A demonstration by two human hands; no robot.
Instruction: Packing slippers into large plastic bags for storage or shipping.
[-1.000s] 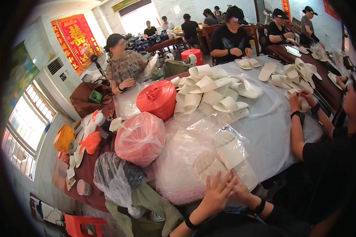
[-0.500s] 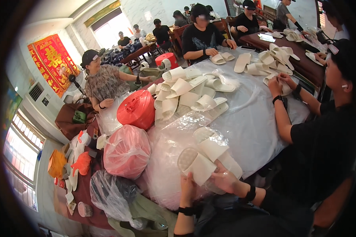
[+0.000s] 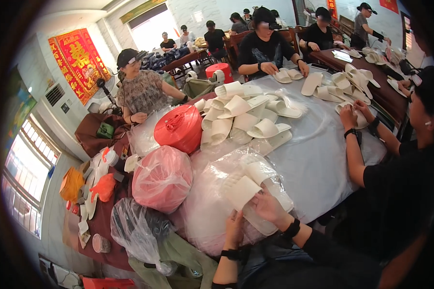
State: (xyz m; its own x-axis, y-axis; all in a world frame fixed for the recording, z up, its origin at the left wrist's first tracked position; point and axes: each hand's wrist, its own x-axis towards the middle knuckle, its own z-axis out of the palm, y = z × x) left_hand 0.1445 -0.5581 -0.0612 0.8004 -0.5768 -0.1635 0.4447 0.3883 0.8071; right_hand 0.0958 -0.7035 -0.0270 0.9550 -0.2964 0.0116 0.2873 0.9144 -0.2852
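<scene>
A cream slide slipper (image 3: 242, 191) lies low in front of me, its wide strap facing up. My left hand (image 3: 234, 230) grips it at the near left edge, fingers pressed together at the strap. At its right side, my right hand (image 3: 271, 208) closes its fingers on the strap's edge; part of the grip is hidden. Close beyond and to the right, a second cream slipper (image 3: 257, 168) rests on shiny clear plastic. Its sole continues behind my right hand. A large heap of matching slippers (image 3: 236, 107) lies farther up the table.
Left of my hands sit a pink bundle in clear plastic (image 3: 162, 179) and a red roll (image 3: 178, 127). A crumpled clear bag (image 3: 137, 231) lies nearer. Plastic sheeting (image 3: 318, 149) covers the table. A co-worker's hands (image 3: 354, 115) handle a slipper at the right; others sit beyond.
The held slipper has come down from a raised, tilted position and lies flatter against the second slipper. My right hand has shifted along its edge. The whole view has swung slightly left.
</scene>
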